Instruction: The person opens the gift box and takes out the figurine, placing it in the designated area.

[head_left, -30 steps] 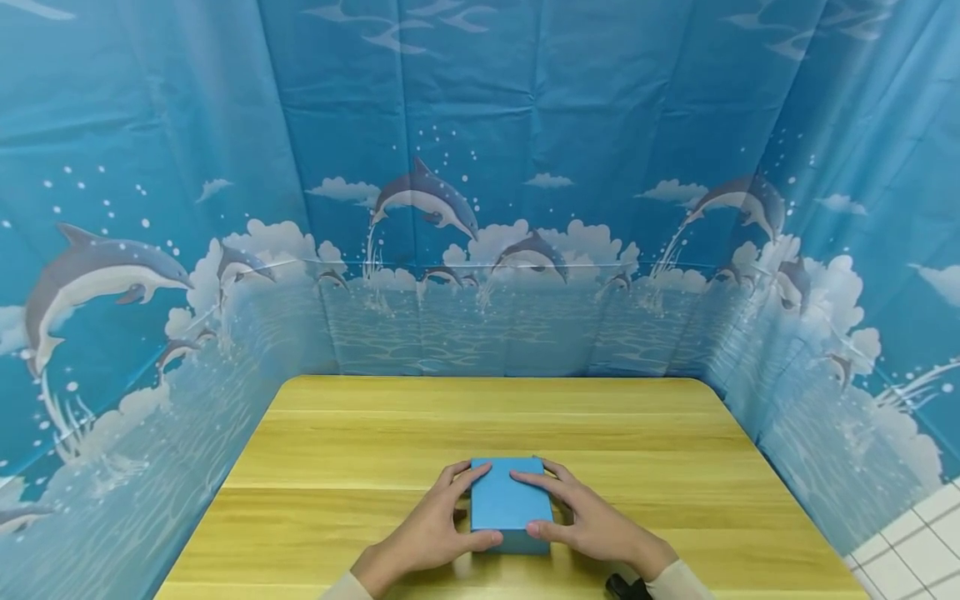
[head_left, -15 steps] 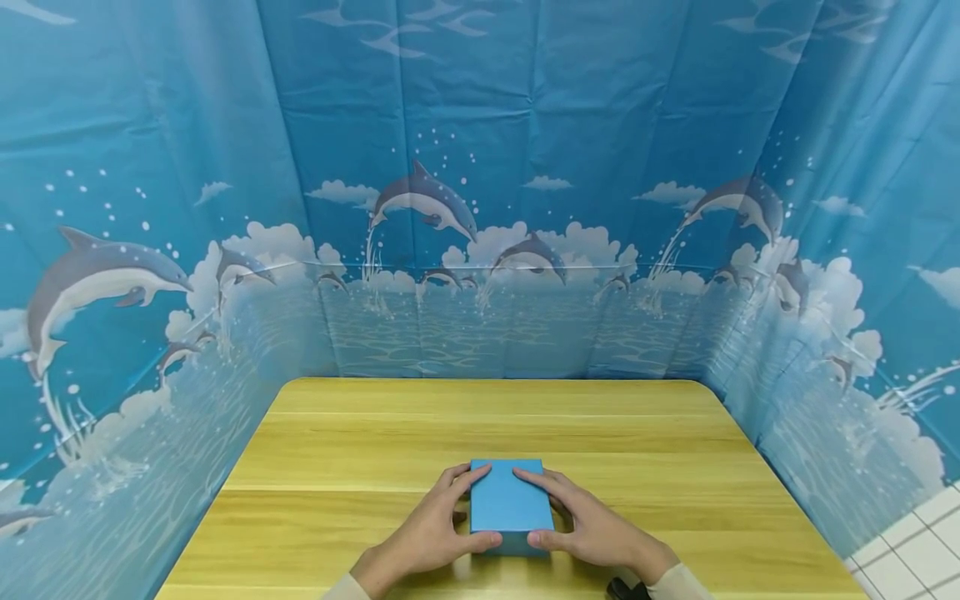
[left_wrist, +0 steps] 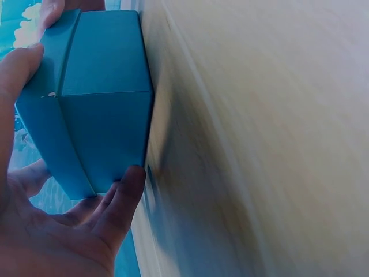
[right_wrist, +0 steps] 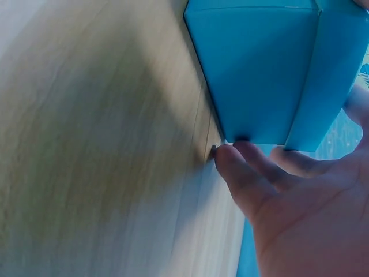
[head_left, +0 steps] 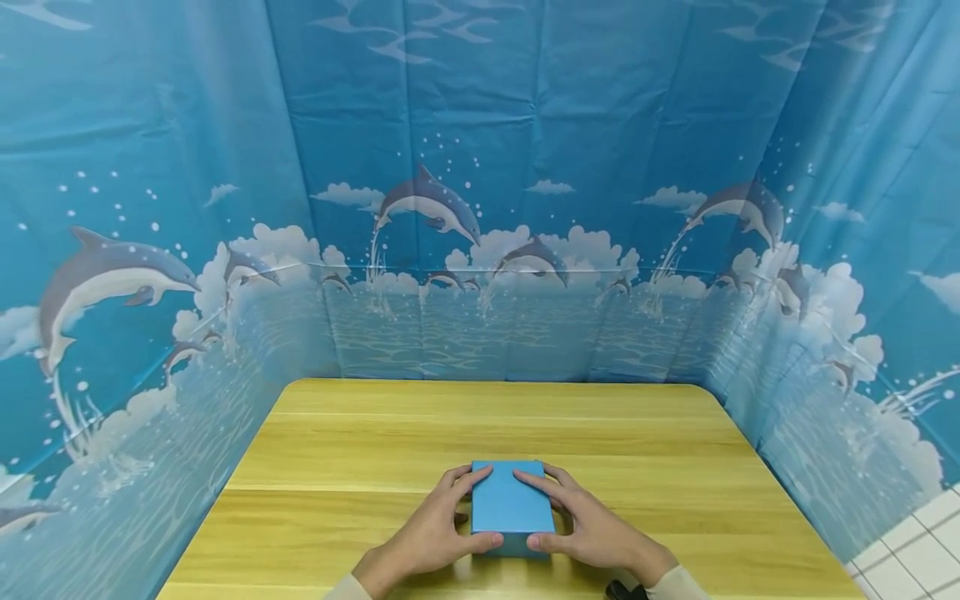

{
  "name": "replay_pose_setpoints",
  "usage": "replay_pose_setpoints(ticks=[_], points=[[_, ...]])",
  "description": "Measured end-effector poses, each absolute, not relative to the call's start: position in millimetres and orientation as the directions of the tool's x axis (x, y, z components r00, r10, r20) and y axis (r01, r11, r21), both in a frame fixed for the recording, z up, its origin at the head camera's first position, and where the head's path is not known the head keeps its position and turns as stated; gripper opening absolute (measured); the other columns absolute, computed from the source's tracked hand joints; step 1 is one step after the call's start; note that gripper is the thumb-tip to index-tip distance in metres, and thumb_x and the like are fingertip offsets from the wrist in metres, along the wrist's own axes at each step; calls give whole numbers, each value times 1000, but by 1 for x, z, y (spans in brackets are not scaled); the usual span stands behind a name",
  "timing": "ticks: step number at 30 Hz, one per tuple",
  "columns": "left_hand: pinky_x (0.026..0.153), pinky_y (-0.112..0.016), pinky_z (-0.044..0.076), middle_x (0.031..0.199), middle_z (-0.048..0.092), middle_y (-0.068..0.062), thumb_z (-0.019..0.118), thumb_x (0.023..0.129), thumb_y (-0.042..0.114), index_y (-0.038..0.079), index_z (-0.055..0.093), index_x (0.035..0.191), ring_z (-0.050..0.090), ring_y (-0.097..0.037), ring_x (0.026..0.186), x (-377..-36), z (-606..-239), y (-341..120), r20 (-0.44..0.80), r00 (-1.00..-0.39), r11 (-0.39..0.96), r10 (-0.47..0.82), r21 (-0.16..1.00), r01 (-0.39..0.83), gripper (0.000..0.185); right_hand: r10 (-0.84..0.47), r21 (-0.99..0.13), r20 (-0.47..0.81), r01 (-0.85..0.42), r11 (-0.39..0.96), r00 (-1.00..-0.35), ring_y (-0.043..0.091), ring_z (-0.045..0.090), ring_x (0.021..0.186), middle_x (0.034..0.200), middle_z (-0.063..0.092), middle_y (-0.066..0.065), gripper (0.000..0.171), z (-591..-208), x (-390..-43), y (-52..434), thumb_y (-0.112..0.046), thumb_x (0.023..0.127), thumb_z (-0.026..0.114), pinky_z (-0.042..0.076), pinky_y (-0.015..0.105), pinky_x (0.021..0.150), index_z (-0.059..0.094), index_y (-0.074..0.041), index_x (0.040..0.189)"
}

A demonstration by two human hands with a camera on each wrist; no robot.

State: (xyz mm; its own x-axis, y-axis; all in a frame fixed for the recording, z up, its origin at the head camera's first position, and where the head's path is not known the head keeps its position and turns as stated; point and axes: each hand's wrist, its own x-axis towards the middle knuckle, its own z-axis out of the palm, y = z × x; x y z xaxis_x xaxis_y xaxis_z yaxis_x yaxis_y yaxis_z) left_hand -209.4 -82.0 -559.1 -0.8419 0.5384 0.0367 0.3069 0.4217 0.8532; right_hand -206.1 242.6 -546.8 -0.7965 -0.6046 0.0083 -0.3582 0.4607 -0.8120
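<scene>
A blue lidded box (head_left: 512, 500) stands on the wooden table, close to the person. At its left side, the left hand (head_left: 431, 525) holds it, thumb on the front face and index finger on the lid's top. The right hand (head_left: 600, 523) grips the right side in much the same way. In the left wrist view, the lid's seam runs around the box (left_wrist: 106, 55), and the lower fingers of the left hand (left_wrist: 63, 231) touch its far side. Fingers of the right hand (right_wrist: 311, 196) lie along the far side of the box (right_wrist: 259, 69) in the right wrist view.
The box rests on a wood-grain table (head_left: 337, 450) with rounded far corners. Blue dolphin-print curtains (head_left: 480, 333) surround its back and sides. Part of a black object (head_left: 626, 590) shows beneath the right wrist. White floor tiles (head_left: 918, 542) appear at the right.
Between the first two frames, the right thumb slides slightly along the box front. The head view shifts a little. Otherwise both hands and the box keep their places.
</scene>
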Motion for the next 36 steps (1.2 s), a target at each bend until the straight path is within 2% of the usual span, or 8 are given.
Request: replay_pose_setpoints(ticks=[8, 18, 28, 36], points=[[111, -47, 67, 187, 30, -26, 85, 106, 59, 36, 39, 182, 57, -49, 159, -208, -559, -83, 32, -848, 447, 529, 839, 310, 92, -584, -805, -2, -346, 483, -812, 59, 60, 152, 186, 19, 42, 80, -547, -208, 242, -42, 115, 78, 59, 75, 114, 36, -41, 183], [111, -49, 67, 187, 32, -25, 84, 105, 62, 35, 40, 182, 57, -47, 159, -210, -556, -83, 50, -848, 463, 527, 820, 336, 92, -585, -785, 5, -366, 501, -811, 53, 64, 148, 185, 23, 41, 81, -542, -208, 241, -46, 114, 78, 62, 70, 110, 37, -39, 183], [111, -51, 66, 187, 32, -25, 82, 106, 63, 36, 39, 182, 57, -47, 159, -209, -557, -83, 40, -841, 465, 539, 818, 337, 91, -586, -786, 1, -363, 501, -811, 54, 62, 150, 185, 24, 41, 80, -542, -205, 242, -45, 115, 77, 62, 69, 112, 37, -37, 183], [110, -49, 66, 186, 34, -24, 83, 105, 64, 35, 41, 182, 56, -47, 159, -211, -553, -83, 51, -840, 470, 540, 810, 351, 92, -576, -790, -15, -343, 508, -817, 52, 64, 148, 185, 24, 40, 80, -542, -208, 242, -45, 114, 78, 63, 63, 110, 38, -41, 183]])
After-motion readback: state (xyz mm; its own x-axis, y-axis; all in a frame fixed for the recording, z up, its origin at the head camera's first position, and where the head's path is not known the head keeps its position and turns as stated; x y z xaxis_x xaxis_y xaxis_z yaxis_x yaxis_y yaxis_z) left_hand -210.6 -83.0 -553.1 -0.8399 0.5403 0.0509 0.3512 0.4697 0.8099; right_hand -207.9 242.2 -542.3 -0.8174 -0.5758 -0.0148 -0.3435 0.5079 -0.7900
